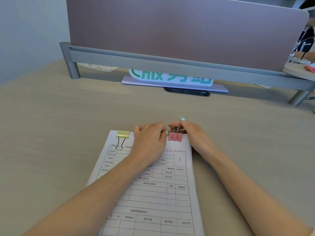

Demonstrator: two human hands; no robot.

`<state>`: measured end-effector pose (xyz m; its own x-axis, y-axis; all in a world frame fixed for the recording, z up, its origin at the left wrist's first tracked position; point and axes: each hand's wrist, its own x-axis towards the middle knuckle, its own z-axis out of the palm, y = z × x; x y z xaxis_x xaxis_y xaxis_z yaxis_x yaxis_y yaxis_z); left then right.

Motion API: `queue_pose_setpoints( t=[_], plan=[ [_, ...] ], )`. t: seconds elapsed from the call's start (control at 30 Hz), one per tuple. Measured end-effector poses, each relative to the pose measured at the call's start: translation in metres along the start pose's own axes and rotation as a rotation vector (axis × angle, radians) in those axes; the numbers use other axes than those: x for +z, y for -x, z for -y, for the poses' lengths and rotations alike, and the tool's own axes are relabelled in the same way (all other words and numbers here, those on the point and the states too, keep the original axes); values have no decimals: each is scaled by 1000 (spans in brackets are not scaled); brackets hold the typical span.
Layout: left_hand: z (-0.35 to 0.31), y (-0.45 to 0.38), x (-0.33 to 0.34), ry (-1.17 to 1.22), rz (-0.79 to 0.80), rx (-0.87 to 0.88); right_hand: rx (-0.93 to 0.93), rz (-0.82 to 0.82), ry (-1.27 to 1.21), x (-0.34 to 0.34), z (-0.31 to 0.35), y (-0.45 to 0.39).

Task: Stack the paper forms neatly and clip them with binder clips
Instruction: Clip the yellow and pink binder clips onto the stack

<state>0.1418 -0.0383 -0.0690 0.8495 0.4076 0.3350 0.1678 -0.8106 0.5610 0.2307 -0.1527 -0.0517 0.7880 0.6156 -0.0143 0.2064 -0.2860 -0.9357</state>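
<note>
A stack of printed paper forms (153,193) lies on the desk in front of me. A gold binder clip (122,134) grips its top left edge, wire handle folded down onto the page. A pink binder clip (175,136) sits on the top right edge with one wire handle standing up. My left hand (150,140) rests palm down on the top of the forms, fingertips touching the pink clip's left side. My right hand (192,133) is at the clip's right and behind it, fingers around the raised handle.
A desk divider panel (179,31) on grey legs spans the far side. Under it lies a white sign with green characters (172,79) and a dark cable grommet (187,91). Another desk with small items shows at far right (305,65).
</note>
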Motion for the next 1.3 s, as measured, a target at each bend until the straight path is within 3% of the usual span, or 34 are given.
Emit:
queue_pose_setpoints(
  t=[0.07, 0.2, 0.5, 0.7, 0.93, 1.03, 1.13, 1.3],
  plan=[
    [0, 1, 0, -11, -7, 6, 13, -74, -79, 1, -1, 1],
    [-1, 1, 0, -77, -19, 40, 9, -55, -1, 1, 1, 5],
    [2, -3, -6, -112, -109, -2, 15, 249, 99, -4, 12, 21],
    [14, -8, -13, -116, -192, -47, 39, 230, 44, 6, 6, 28],
    [44, -24, -49, -163, -414, -129, 0, 382, -6, 17, 0, 61],
    [55, -28, -62, -197, -468, -174, -30, 311, 76, 26, -7, 70],
    [60, -27, -62, -240, -472, -206, -38, 116, 79, 31, -9, 71],
    [49, -17, -50, -304, -303, -191, 12, -145, -56, 1, -8, 54]
  ],
)
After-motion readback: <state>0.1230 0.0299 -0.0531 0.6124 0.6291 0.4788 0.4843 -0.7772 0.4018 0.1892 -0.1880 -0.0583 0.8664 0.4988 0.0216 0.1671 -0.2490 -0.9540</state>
